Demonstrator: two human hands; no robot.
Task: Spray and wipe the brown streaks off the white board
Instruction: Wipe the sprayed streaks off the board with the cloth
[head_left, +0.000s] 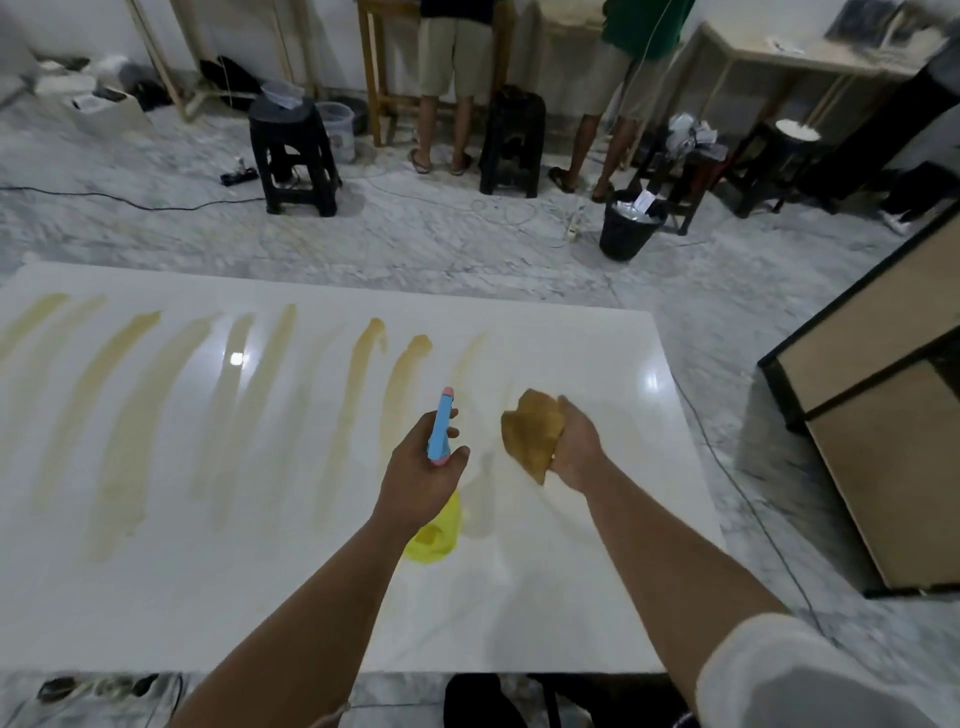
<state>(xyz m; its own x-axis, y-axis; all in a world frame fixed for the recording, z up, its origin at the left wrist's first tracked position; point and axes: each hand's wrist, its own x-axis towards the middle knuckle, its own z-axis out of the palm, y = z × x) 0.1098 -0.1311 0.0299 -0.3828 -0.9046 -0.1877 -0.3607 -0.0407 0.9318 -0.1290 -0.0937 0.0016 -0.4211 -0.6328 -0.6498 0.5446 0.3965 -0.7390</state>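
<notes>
While my left hand (423, 467) grips the sprayer (440, 431) at its neck, light and stiff, my right hand (574, 447) bunches the soft cloth (530, 436). Streaks (363, 389) lie ahead and left of my fingers on the slick board (597, 353).

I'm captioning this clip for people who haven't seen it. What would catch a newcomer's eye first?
The row of brown streaks slanting across the left and middle of the glossy white board. Next, at the centre, the left hand gripping a yellow spray bottle with a blue head, and beside it the right hand holding a crumpled brown cloth above the board.
</notes>
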